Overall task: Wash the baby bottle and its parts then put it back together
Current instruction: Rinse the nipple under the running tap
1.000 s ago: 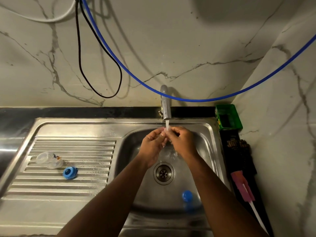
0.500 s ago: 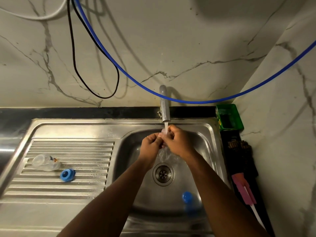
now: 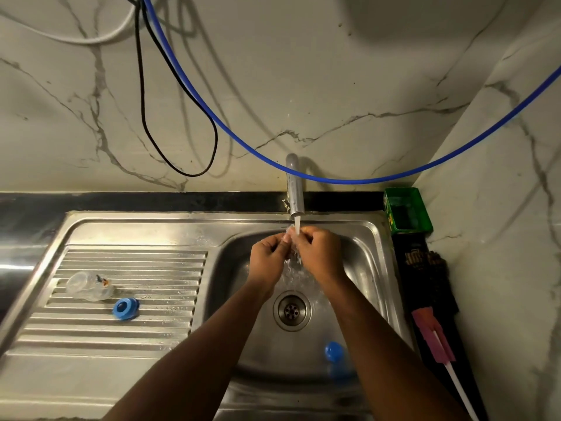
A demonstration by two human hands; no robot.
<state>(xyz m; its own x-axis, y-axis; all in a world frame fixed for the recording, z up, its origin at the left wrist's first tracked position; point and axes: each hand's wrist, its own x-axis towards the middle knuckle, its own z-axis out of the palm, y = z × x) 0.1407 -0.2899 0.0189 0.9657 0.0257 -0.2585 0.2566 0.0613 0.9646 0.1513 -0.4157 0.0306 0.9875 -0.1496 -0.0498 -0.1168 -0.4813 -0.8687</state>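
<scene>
Under the tap (image 3: 295, 189), both hands' fingers (image 3: 280, 242) pinched together on a small clear part (image 3: 290, 230), mid-basin (image 3: 368, 268).

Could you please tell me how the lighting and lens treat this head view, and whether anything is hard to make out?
Head view: dim and warm; glare streaks the steel draining board; wide-angle bending curves the counter edge; the clear part pinched between the left hand and right hand under the tap is lost in splashing water; the blue cap in the basin sits in shadow.
</scene>
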